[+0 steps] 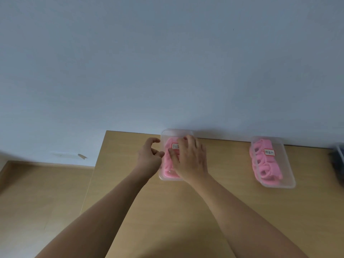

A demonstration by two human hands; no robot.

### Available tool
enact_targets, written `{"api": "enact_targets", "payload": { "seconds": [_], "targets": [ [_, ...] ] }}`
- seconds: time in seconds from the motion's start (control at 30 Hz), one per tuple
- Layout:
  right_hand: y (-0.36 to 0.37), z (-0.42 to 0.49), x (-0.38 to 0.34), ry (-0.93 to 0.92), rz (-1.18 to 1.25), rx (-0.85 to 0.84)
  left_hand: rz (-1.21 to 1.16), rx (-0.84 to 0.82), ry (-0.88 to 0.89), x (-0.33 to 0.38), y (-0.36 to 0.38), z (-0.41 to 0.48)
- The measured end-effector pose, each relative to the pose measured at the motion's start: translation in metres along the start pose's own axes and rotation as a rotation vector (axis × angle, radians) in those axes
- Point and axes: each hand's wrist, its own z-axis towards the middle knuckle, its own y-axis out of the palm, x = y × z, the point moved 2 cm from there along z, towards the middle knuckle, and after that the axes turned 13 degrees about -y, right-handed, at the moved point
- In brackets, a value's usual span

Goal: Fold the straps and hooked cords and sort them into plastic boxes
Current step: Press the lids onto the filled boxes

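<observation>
Two clear plastic boxes stand at the far edge of the wooden table. The left box (163, 135) holds pink cords (167, 165) and bears a small red-edged label (175, 146). My right hand (189, 159) lies spread over this box, fingers reaching down onto the pink cords; much of the contents is hidden under it. My left hand (149, 157) hovers at the box's left wall with loosely curled fingers and holds nothing. The right box (284, 164) holds several folded pink straps (264, 164) and a similar label (269, 152).
The table (186, 211) ends at a pale wall behind the boxes. Its left edge drops to a wooden floor (37, 192). A dark object (337, 159) sits partly out of view at the right edge.
</observation>
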Motion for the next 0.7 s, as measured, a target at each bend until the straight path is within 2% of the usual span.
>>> {"api": "enact_targets", "payload": {
  "seconds": [0.07, 0.2, 0.4, 0.7],
  "targets": [
    [0.008, 0.002, -0.001, 0.029, -0.014, -0.042, 0.022, -0.009, 0.050, -0.001, -0.001, -0.001],
    [0.023, -0.002, -0.004, 0.019, 0.023, -0.121, 0.269, -0.049, 0.187, 0.010, 0.000, 0.002],
    [0.025, 0.004, -0.001, 0.034, 0.010, -0.170, 0.314, -0.139, 0.130, 0.015, -0.004, 0.012],
    [0.017, 0.005, -0.002, 0.020, 0.033, -0.230, 0.364, -0.145, 0.150, 0.021, -0.007, 0.009]
  ]
}}
